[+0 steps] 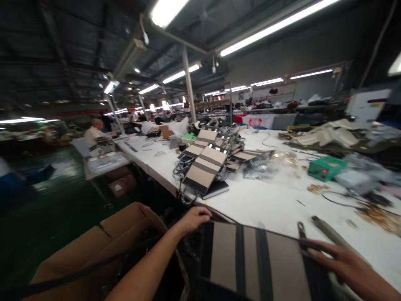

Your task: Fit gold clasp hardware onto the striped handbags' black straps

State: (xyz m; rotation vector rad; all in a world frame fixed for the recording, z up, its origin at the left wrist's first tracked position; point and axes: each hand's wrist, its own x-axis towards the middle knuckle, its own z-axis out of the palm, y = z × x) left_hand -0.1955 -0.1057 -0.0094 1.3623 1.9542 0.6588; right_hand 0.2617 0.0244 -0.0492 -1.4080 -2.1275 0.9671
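A flat beige panel with black stripes (250, 255) fills the lower middle, tilted across the table's near edge. My left hand (194, 219) is closed at its upper left corner, fingers curled over the edge. At the panel's right black edge is my right hand (336, 257), with thumb and fingers closed on that side. A short dark strap-like end with a loop (301, 230) sticks up beside those fingers; blur hides what it is. Similar striped pieces (206, 163) lie piled on the table with grey cords around them.
An open cardboard box (94, 246) stands below on the left, dark things inside. The white table (266, 196) carries a green device (327, 168), clear plastic bags (260, 167), small gold-coloured parts (318, 189) and a long grey-green strip (332, 232). A person (95, 133) sits farther left.
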